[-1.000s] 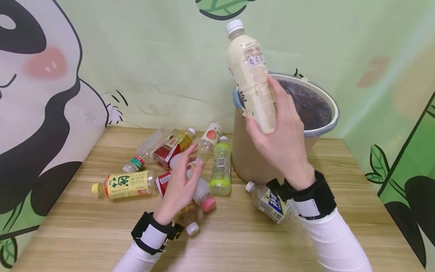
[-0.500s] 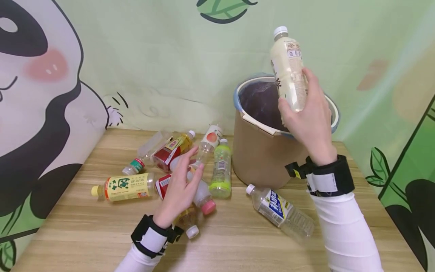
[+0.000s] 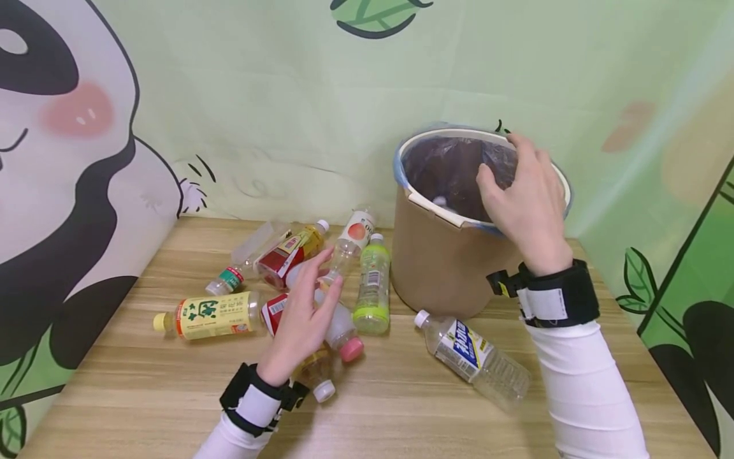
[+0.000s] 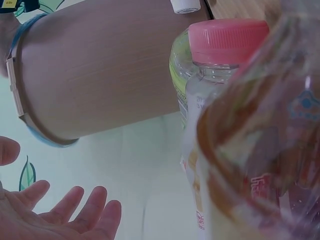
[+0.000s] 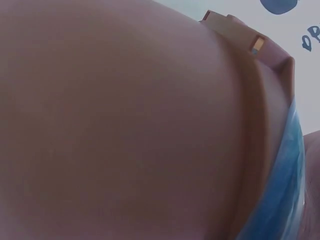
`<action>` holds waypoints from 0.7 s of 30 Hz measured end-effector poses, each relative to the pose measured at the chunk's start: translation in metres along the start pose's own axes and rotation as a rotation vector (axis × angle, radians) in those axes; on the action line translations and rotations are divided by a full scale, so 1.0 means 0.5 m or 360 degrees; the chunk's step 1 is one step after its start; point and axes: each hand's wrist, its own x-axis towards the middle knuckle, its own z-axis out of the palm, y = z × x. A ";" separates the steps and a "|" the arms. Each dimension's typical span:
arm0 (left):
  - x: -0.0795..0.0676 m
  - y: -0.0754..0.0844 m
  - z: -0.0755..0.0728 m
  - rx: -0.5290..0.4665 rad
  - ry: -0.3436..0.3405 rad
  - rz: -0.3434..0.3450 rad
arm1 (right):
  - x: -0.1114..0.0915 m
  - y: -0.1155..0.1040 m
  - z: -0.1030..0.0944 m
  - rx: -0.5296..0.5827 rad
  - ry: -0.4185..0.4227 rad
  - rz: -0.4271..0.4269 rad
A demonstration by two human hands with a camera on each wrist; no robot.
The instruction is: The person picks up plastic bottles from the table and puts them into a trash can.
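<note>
Bin holds a pale object, mostly hidden.

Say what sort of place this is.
Probably a staged recording corner, judging by the cartoon panda backdrop behind a wood-grain surface that bears scattered plastic bottles and a lined bin.

- Right of centre, the right hand is over the right part of the lined trash bin, its thumb and fingers parted.
- Lower left of centre, the left hand is near a pink-capped bottle.
- At lower right, a blue-labelled bottle lies.
</note>
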 end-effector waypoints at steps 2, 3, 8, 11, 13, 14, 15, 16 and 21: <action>0.000 0.000 0.000 -0.0010 0.0006 -0.0001 | -0.002 0.000 0.001 -0.0004 0.0005 -0.0008; 0.000 0.000 -0.001 -0.0011 0.0007 -0.0002 | -0.003 -0.001 0.002 -0.0004 0.0008 -0.0018; -0.001 0.000 -0.004 -0.0008 0.0005 -0.0020 | -0.013 -0.005 0.004 0.0027 0.0027 -0.0066; -0.002 0.000 -0.008 -0.0003 0.0003 -0.0032 | -0.024 -0.010 0.007 0.0058 0.0061 -0.0106; -0.002 -0.001 -0.011 0.0008 0.0004 -0.0031 | -0.031 -0.014 0.008 0.0074 0.0097 -0.0135; -0.003 -0.002 -0.013 0.0011 0.0005 -0.0025 | -0.036 -0.016 0.009 0.0084 0.0118 -0.0151; -0.002 -0.002 -0.015 0.0017 0.0006 -0.0016 | -0.040 -0.018 0.010 0.0097 0.0144 -0.0169; -0.002 -0.003 -0.016 0.0026 0.0008 -0.0003 | -0.044 -0.021 0.011 0.0116 0.0170 -0.0190; -0.001 -0.005 -0.026 0.0089 0.0023 0.0070 | -0.068 -0.036 0.019 0.0237 0.0310 -0.0350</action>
